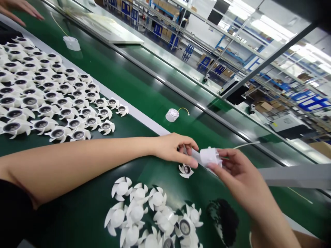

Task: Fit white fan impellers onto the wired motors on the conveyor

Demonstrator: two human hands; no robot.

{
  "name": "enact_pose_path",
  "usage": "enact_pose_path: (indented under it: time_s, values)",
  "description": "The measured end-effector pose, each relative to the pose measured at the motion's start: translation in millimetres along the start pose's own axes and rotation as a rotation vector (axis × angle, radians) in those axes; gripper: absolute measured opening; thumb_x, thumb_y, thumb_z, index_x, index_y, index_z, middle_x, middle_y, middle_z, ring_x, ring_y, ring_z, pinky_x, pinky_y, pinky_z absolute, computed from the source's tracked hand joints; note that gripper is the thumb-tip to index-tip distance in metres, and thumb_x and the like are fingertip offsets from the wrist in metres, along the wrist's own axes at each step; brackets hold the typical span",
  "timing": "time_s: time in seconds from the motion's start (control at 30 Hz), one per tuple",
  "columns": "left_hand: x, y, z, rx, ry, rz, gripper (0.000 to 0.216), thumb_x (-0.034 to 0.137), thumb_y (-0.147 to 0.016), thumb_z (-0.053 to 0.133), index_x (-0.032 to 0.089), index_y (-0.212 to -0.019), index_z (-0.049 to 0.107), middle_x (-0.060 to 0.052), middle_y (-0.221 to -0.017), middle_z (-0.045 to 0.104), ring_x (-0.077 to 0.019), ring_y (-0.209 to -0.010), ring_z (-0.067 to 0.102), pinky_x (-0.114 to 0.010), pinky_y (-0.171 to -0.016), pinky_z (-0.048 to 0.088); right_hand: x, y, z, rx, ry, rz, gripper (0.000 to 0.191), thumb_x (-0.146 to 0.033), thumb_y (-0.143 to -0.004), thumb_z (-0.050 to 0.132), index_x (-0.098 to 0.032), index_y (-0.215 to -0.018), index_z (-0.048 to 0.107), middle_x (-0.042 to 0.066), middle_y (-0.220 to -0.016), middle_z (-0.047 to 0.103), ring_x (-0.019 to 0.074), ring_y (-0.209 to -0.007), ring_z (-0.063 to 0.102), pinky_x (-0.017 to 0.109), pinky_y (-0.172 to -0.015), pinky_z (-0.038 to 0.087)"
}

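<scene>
My right hand point(234, 172) grips a small white plastic motor housing point(210, 156) with a thin wire trailing to the right. My left hand point(176, 148), reaching in from the left, pinches the left end of the same housing with thumb and fingers closed. Just under my left fingers a single white fan blade point(185, 170) lies on the green mat point(85, 210). A loose heap of white fan blades point(152, 217) sits nearer to me, below both hands.
Many fan blades point(43, 93) lie in rows at the left. The green conveyor belt point(134, 82) carries another white housing with a yellow wire point(172, 114) and one farther back point(71, 43). Another person's hand point(18, 8) shows at top left. A black patch point(224, 217) lies by my right wrist.
</scene>
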State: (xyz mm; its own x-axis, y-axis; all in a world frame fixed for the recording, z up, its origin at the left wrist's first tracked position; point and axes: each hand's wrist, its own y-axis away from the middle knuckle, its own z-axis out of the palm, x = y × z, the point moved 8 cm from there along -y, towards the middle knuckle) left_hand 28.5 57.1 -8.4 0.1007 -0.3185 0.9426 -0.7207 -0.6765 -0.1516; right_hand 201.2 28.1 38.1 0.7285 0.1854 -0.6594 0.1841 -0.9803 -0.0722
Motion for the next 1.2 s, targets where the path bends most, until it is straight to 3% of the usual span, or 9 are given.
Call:
enact_pose_path:
  time_s: [0.13, 0.23, 0.33, 0.4, 0.53, 0.67, 0.9, 1.03, 1.2]
  values:
    - [-5, -3, -4, 0.075, 0.196, -0.046, 0.039, 0.048, -0.085, 0.069, 0.014, -0.102, 0.067, -0.003, -0.085, 0.066, -0.0111, -0.076, 0.058, -0.024, -0.069, 0.046, -40, 24, 11, -0.076, 0.163, -0.25, 0.012, -0.035, -0.088, 0.066, -0.024, -0.084, 0.062, 0.006, -0.111, 0.065, 0.022, -0.101, 0.064, 0.029, -0.078, 0.053]
    - [-6, -2, 1, 0.052, 0.166, -0.044, 0.04, 0.049, -0.082, 0.072, 0.015, -0.102, 0.068, -0.001, -0.079, 0.064, -0.0102, -0.07, 0.057, -0.022, -0.063, 0.044, -53, 25, 22, -0.122, 0.242, -0.335, 0.013, -0.025, -0.091, 0.059, -0.024, -0.078, 0.062, 0.005, -0.102, 0.064, 0.0192, -0.09, 0.065, 0.028, -0.072, 0.052]
    - [-5, -1, 6, -0.008, 0.073, -0.047, 0.039, 0.05, -0.081, 0.073, 0.016, -0.099, 0.069, -0.001, -0.078, 0.065, -0.0109, -0.068, 0.057, -0.022, -0.06, 0.043, -53, 24, 28, -0.134, 0.253, -0.335, 0.01, -0.025, -0.091, 0.058, -0.024, -0.082, 0.062, 0.005, -0.102, 0.064, 0.0185, -0.085, 0.064, 0.028, -0.065, 0.051]
    - [0, 0, 7, -0.019, 0.003, -0.002, 0.037, 0.051, -0.086, 0.066, 0.015, -0.095, 0.07, -0.003, -0.082, 0.066, -0.0119, -0.072, 0.059, -0.023, -0.062, 0.044, -52, 26, 33, -0.119, 0.215, -0.319, 0.007, -0.029, -0.09, 0.063, -0.024, -0.088, 0.061, 0.007, -0.107, 0.064, 0.0217, -0.094, 0.064, 0.03, -0.071, 0.054]
    - [6, 0, 2, 0.027, -0.081, 0.043, 0.037, 0.05, -0.097, 0.05, 0.017, -0.102, 0.066, -0.002, -0.086, 0.068, -0.013, -0.079, 0.061, -0.024, -0.07, 0.045, -51, 31, 59, -0.141, 0.154, -0.284, 0.029, -0.034, -0.084, 0.073, -0.024, -0.107, 0.058, 0.011, -0.124, 0.059, 0.0284, -0.114, 0.059, 0.04, -0.089, 0.053]
    - [0, -1, -1, 0.056, -0.061, -0.015, 0.041, 0.054, -0.094, 0.052, 0.019, -0.115, 0.058, 0.001, -0.08, 0.065, -0.0127, -0.074, 0.059, -0.024, -0.067, 0.044, -52, 34, 76, -0.155, 0.104, -0.273, 0.017, -0.026, -0.091, 0.062, -0.023, -0.108, 0.058, 0.01, -0.117, 0.062, 0.0233, -0.101, 0.064, 0.037, -0.083, 0.054]
    - [0, -1, -4, 0.001, 0.138, 0.031, 0.056, 0.06, -0.082, 0.067, 0.017, -0.115, 0.055, 0.004, -0.075, 0.052, -0.0093, -0.064, 0.046, -0.023, -0.059, 0.037, -45, 29, 23, 0.018, 0.109, -0.239, 0.024, -0.041, -0.077, 0.079, -0.026, -0.081, 0.061, 0.004, -0.105, 0.07, 0.0274, -0.102, 0.066, 0.036, -0.079, 0.053]
    - [0, -1, -4, -0.016, 0.12, 0.018, 0.049, 0.06, -0.088, 0.059, 0.016, -0.108, 0.059, 0.002, -0.075, 0.053, -0.0096, -0.065, 0.045, -0.024, -0.059, 0.036, -42, 31, 18, -0.133, 0.165, -0.264, 0.019, -0.036, -0.077, 0.079, -0.027, -0.077, 0.062, 0.002, -0.095, 0.071, 0.0267, -0.104, 0.066, 0.034, -0.08, 0.052]
    - [-2, 0, 0, -0.036, 0.021, -0.011, 0.051, 0.062, -0.083, 0.064, 0.017, -0.107, 0.061, 0.004, -0.07, 0.05, -0.0094, -0.062, 0.045, -0.023, -0.057, 0.037, -38, 37, 34, -0.313, 0.207, -0.255, 0.018, -0.024, -0.073, 0.08, -0.025, -0.078, 0.062, 0.002, -0.108, 0.066, 0.0236, -0.102, 0.064, 0.032, -0.082, 0.051]
